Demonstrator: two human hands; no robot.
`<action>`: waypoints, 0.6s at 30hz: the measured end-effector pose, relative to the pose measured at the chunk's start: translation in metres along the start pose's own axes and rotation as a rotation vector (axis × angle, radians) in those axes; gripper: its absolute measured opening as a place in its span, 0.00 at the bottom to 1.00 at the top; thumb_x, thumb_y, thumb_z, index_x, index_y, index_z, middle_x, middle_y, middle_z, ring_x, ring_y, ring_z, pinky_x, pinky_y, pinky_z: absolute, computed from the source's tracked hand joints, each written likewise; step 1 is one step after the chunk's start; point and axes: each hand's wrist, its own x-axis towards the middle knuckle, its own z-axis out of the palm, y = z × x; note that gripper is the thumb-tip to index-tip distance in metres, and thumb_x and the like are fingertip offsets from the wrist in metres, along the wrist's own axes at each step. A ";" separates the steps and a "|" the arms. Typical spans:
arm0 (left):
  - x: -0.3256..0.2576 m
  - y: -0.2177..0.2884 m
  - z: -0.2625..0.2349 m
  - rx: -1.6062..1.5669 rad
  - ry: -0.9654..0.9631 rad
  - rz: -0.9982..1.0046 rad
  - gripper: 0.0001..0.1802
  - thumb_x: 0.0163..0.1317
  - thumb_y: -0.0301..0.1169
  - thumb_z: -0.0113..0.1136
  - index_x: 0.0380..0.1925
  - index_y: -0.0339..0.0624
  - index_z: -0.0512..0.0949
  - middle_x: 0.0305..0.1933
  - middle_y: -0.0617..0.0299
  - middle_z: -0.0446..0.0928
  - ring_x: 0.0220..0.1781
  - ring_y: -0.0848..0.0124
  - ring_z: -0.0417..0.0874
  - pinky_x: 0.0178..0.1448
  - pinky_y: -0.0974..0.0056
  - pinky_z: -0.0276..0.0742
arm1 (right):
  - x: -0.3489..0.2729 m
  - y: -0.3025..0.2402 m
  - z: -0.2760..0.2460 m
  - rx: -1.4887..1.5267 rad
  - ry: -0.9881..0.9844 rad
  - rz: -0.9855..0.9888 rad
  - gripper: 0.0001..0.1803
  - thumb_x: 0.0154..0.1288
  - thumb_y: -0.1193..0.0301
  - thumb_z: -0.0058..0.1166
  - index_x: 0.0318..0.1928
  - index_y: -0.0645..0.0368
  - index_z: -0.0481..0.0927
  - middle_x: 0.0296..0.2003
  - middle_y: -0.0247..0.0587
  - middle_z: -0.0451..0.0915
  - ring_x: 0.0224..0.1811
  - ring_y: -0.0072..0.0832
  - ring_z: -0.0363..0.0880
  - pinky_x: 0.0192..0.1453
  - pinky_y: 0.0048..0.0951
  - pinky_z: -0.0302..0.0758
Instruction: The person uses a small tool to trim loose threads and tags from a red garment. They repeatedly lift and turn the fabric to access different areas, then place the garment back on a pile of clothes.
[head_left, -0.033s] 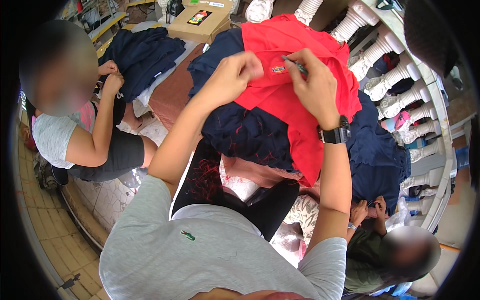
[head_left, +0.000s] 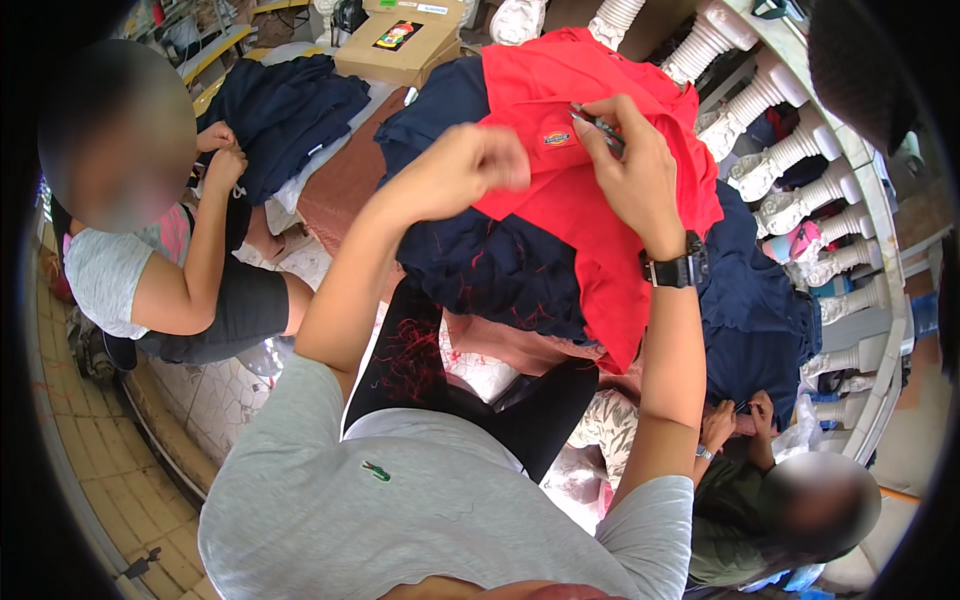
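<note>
A red garment [head_left: 620, 90] with a small patch [head_left: 557, 139] on it lies over a pile of dark navy garments [head_left: 490, 270]. Between the fingers of my right hand [head_left: 638, 165] is a small dark metal tool that looks like thread snips [head_left: 600, 130], its tip close to the patch. My left hand [head_left: 455, 175] hovers over the left part of the red cloth, its fingers curled and smeared by motion; whether they pinch a thread is hidden. Loose red threads [head_left: 425, 340] are scattered on my dark trousers and on the navy cloth.
A person at the left [head_left: 180, 270] handles navy cloth [head_left: 280, 120]. Another person at the lower right [head_left: 750, 510] works at the pile's edge. A cardboard box [head_left: 400, 45] stands at the back. White balusters [head_left: 790, 145] line the right side.
My left hand has dropped slightly and its fingers have curled in more. My right hand has shifted a little to the right with the snips, still by the patch.
</note>
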 end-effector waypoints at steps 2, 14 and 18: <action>-0.007 0.023 0.010 0.171 0.094 -0.046 0.09 0.66 0.30 0.65 0.37 0.35 0.79 0.34 0.61 0.81 0.35 0.76 0.79 0.41 0.67 0.76 | 0.002 0.005 -0.005 0.064 -0.050 0.081 0.12 0.68 0.62 0.60 0.45 0.55 0.79 0.34 0.40 0.84 0.35 0.40 0.83 0.36 0.39 0.75; 0.016 -0.002 0.029 0.396 0.323 -0.056 0.06 0.67 0.27 0.62 0.37 0.34 0.77 0.34 0.56 0.79 0.36 0.68 0.80 0.44 0.62 0.76 | 0.001 0.005 -0.009 0.074 -0.228 0.075 0.12 0.67 0.61 0.60 0.45 0.54 0.81 0.39 0.39 0.87 0.41 0.39 0.85 0.42 0.37 0.77; 0.016 -0.005 0.023 0.220 0.320 -0.077 0.05 0.72 0.26 0.54 0.39 0.34 0.75 0.36 0.58 0.80 0.37 0.73 0.76 0.46 0.65 0.75 | 0.005 0.003 -0.011 0.061 -0.310 -0.026 0.11 0.65 0.62 0.61 0.42 0.54 0.83 0.37 0.38 0.86 0.40 0.39 0.85 0.40 0.37 0.78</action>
